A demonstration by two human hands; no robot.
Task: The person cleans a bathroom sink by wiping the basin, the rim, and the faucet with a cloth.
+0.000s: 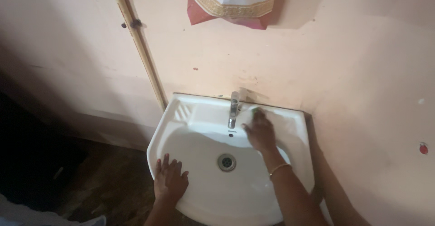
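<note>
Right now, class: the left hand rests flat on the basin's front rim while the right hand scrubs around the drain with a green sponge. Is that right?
Not quite. The head view shows the right hand with the green sponge up beside the tap, on the back ledge, not at the drain. The left hand does rest flat on the basin front rim.

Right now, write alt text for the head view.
A right hand presses a green scrubber on a white wall-mounted sink beside its tap; the left hand rests on the front rim.

A white sink (190,131) with a silver tap (234,109) meets a pale pink wall (353,72); green scrubber (256,110).
</note>
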